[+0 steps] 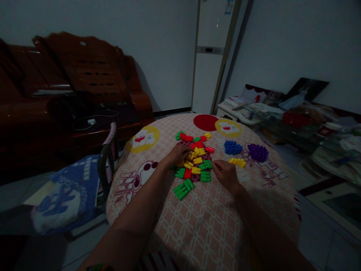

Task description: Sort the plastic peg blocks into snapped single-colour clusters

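Note:
Plastic toy building blocks lie in a loose pile in the middle of the round table. My left hand reaches in from the left, its fingers bent and closed at the yellow building blocks; the fingertips are partly hidden, so what they hold is unclear. On the other side, my right hand is closed in a pinch at the edge of a green building block. Red building blocks lie behind the yellow ones. Nearest to me is a joined green group.
Blue blocks, purple blocks and a small yellow group sit to the right on the patterned tablecloth. A chair with a blue cover stands left, before a wooden sofa. A cluttered glass stand is at right.

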`<control>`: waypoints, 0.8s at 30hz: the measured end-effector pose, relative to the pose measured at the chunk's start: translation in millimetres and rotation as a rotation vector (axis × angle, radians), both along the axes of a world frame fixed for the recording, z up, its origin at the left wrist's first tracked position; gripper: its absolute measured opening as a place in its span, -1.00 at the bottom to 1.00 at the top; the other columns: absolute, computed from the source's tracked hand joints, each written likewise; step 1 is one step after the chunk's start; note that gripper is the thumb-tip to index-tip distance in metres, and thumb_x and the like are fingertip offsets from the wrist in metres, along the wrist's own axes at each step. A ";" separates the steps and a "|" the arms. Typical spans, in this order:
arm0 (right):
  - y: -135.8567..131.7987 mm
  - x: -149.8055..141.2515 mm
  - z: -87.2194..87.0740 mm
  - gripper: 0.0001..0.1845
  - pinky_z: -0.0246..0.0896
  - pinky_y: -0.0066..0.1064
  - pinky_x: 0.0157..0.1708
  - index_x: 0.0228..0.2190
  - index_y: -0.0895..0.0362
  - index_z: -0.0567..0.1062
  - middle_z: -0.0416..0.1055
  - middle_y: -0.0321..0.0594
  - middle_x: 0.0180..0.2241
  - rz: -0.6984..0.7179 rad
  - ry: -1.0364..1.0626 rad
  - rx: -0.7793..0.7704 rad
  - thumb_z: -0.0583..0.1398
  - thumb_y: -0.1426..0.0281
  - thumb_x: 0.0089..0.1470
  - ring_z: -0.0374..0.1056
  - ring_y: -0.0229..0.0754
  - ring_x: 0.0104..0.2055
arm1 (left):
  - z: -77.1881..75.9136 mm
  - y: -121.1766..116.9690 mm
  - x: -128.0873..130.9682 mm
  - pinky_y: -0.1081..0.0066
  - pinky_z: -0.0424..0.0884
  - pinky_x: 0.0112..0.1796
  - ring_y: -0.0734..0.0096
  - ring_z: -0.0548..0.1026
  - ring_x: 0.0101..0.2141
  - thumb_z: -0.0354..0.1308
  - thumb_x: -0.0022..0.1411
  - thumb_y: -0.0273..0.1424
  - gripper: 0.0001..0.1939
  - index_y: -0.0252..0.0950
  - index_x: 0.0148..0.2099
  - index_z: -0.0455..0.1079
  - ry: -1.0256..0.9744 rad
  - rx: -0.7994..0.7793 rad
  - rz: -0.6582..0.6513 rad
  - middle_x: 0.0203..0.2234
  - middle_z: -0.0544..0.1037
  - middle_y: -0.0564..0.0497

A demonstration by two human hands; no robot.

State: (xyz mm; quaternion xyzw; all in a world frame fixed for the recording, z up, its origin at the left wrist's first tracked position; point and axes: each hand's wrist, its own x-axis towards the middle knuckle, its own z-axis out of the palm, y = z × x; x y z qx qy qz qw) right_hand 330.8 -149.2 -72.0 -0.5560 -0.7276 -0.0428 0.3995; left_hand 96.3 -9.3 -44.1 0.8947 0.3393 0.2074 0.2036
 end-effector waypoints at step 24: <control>-15.2 57.5 48.1 -0.75 0.18 -0.47 -0.54 -0.46 0.17 0.59 0.50 -0.24 -0.54 -0.012 0.540 -0.397 0.31 0.21 -0.07 0.35 -0.24 -0.52 | 15.4 -44.1 50.6 0.52 0.25 -0.43 0.46 0.42 -0.45 0.09 0.29 -0.26 -0.69 -0.37 -0.18 0.57 -0.315 -0.325 -0.276 -0.45 0.56 0.00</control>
